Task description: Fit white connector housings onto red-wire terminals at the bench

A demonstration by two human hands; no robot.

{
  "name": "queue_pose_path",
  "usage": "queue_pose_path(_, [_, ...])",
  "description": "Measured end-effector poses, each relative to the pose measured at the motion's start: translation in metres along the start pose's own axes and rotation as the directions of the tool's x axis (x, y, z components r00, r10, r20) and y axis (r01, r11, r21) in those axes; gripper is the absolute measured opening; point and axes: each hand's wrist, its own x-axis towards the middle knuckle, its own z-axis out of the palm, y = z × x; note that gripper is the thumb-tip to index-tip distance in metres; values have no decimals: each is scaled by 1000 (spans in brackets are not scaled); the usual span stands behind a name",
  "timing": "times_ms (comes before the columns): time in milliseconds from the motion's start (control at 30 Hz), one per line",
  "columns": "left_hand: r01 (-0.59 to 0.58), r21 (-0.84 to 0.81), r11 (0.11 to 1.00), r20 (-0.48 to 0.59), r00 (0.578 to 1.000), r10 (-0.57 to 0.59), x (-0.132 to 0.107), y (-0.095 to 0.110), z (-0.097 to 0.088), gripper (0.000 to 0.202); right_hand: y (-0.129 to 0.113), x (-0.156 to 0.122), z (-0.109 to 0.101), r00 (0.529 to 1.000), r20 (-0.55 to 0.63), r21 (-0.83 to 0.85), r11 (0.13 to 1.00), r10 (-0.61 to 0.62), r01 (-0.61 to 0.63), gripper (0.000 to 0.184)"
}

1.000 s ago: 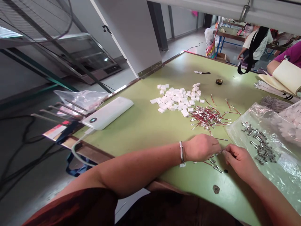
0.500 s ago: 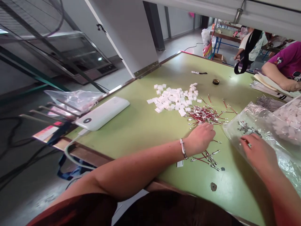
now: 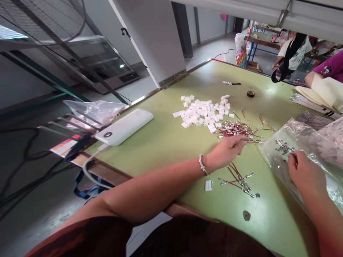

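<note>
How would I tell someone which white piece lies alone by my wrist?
Start at the green table, near its front edge. Close by the left hand, at its braceleted wrist, lies one small white block. It sits alone beside a few red wires, far from the big white heap.

Open tabletop [image 3: 166, 142] between power bank [image 3: 124, 126] and white clips [image 3: 203, 113]; wire pile [image 3: 235, 129] and bag [image 3: 276, 160] rightward

The green table [image 3: 166, 142] carries a white power bank [image 3: 124, 126] at nine o'clock, connector housings [image 3: 203, 114] and red terminal wires [image 3: 235, 129] centrally, and a tape roll [image 3: 250, 93] at one o'clock.
</note>
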Motion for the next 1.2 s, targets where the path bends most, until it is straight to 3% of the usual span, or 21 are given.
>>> queue_pose_path(67, [-42, 39, 998, 44, 998, 41, -3, -3, 7, 24, -11, -9, -6, 996, -52, 283, 955, -79, 91, 25])
queue_pose_path(133, [-63, 68, 996, 83, 995, 57, -6, -4, 14, 22, -28, -20, -11, 982, -58, 537, 823, -180, 183, 24])
queue_pose_path(267, [-54, 83, 995, 132, 990, 43, -10, -5, 21, 24, -58, -34, -17, 976, -46, 712, 679, -212, 181, 25])
queue_pose_path(467, [-95, 103, 990, 173, 982, 76, -10, -5, 20, 19, -63, -35, -12, 970, 33, 776, 618, -240, 127, 26])
queue_pose_path(600, [-220, 221, 950, 165, 969, 186, -13, -6, 17, 18, -61, -34, -12, 950, 81, 784, 609, -301, 126, 26])
queue_pose_path(733, [-468, 442, 765, 239, 884, 402, -19, -9, 20, 22, -60, -33, -16, 908, 219, 812, 582, -357, 33, 32])
queue_pose_path(800, [-548, 493, 675, 306, 836, 455, -19, -10, 21, 23, -59, -34, -16, 888, 277, 818, 575, -366, -18, 34])
queue_pose_path(933, [-638, 415, 648, 377, 769, 515, -7, -8, 10, 21, -58, -35, -11, 883, 270, 804, 594, -383, 12, 33])
queue_pose_path(967, [-633, 399, 663, 358, 774, 523, -3, -7, 5, 20, -59, -35, -11, 889, 233, 800, 597, -394, 55, 31])
queue_pose_path(1033, [-568, 451, 688, 280, 822, 495, 5, -8, -6, 19, -59, -36, -12, 872, 165, 791, 590, -460, 162, 28])
queue_pose_path(1133, [-465, 640, 612, 259, 880, 398, 12, -15, -13, 18, -51, -34, -16, 823, 120, 760, 585, -556, 285, 30])
queue_pose_path(1200, [-466, 709, 529, 316, 881, 353, 15, -22, -11, 18, -36, -27, -14, 879, 76, 670, 677, -471, 305, 33])
